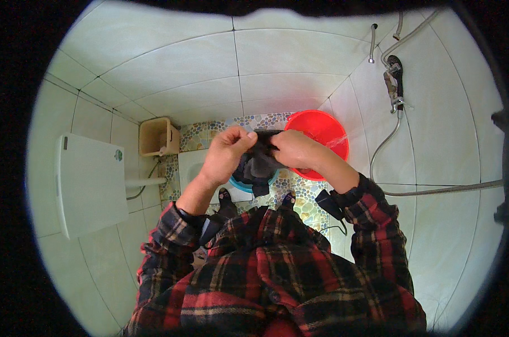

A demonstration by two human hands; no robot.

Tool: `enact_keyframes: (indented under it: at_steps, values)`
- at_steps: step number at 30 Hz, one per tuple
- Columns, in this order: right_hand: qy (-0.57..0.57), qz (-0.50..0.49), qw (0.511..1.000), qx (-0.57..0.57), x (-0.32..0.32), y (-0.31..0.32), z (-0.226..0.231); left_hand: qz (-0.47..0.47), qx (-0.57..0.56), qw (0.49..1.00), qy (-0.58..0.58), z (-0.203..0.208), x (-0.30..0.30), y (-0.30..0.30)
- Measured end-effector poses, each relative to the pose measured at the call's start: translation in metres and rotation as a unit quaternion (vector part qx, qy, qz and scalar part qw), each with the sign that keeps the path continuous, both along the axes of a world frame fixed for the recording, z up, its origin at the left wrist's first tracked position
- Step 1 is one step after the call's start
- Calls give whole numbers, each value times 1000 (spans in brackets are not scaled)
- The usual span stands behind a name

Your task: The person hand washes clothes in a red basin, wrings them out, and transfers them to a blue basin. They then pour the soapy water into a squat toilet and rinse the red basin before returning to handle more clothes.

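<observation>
A dark grey or black piece of clothing (pixel 261 163) hangs between my two hands, its exact kind unclear. My left hand (pixel 227 150) is closed on its upper left edge, thumb uppermost. On the other side my right hand (pixel 298 149) grips the cloth with bent fingers, partly hidden by the back of the hand. Below the cloth stands a blue basin (pixel 243 186), with dark fabric showing in it. To the right is a red tub (pixel 316 116), partly behind my right hand and forearm; a thin stream of water reaches its right side.
A tan plastic bin (pixel 148 147) stands in the far left corner. A white cistern (pixel 91 185) is on the left wall. A white squat pan (pixel 190 168) lies in the pebble-patterned floor (pixel 308 205). Shower fittings (pixel 395 84) and a metal hose (pixel 434 191) run along the right wall.
</observation>
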State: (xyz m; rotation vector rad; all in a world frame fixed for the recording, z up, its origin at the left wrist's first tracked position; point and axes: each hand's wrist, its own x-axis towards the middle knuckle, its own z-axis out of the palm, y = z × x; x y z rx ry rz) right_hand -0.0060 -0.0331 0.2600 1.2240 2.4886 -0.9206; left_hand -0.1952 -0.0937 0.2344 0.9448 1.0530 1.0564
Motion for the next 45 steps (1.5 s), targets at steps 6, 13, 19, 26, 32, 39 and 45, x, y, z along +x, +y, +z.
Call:
enact_keyframes:
  at_steps: [6,13,19,26,32,39,45]
  values:
    - [116,-49,991,-40,-5,-6,-37,-19,21,998,58,0,1,-4]
    - [331,-110,932,95,16,11,53,22,34,998,39,0,-12,0]
    - [301,-250,910,139,16,25,105,-51,37,986,153,-39,-25,2]
    - [505,-95,856,62,5,8,116,-59,170,940,290,-114,19,14]
    - [587,-318,740,83,59,73,64,28,8,973,231,-40,2,33]
    - [164,-80,977,-109,52,-5,-60,95,98,991,-2,67,12,43]
    - [486,-366,735,-300,14,-1,-44,-56,200,974,-95,80,7,33]
